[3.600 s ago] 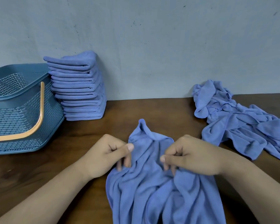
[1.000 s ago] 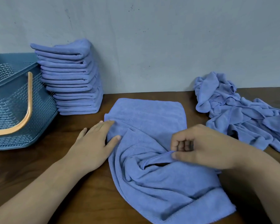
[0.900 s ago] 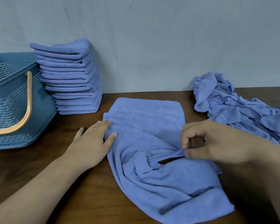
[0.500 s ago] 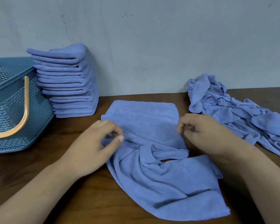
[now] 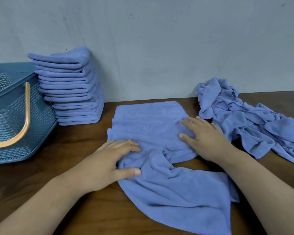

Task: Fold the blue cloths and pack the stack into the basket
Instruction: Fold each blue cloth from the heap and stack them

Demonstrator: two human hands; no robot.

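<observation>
Gray wall [image 5: 159,48] at back, brown tabletop [image 5: 85,146] in front. One cloth [image 5: 168,192] lies mid tabletop: far half flat, near half bunched w/ wrinkles. Left hand [image 5: 105,165] rests on its left edge, grip spread, fingers flat, not pinching. Right hand [image 5: 205,139] lies flat on the right side, grip spread too. Stack [image 5: 71,92] of folded cloths stands by the wall, just beside the basket [image 5: 10,116] at left. Pile [image 5: 255,122] of loose cloths at right. Cloth looks soft, light & floppy, prob. won't slide much on wood. Best to pinch the two near corners, pull flat, then fold.
</observation>
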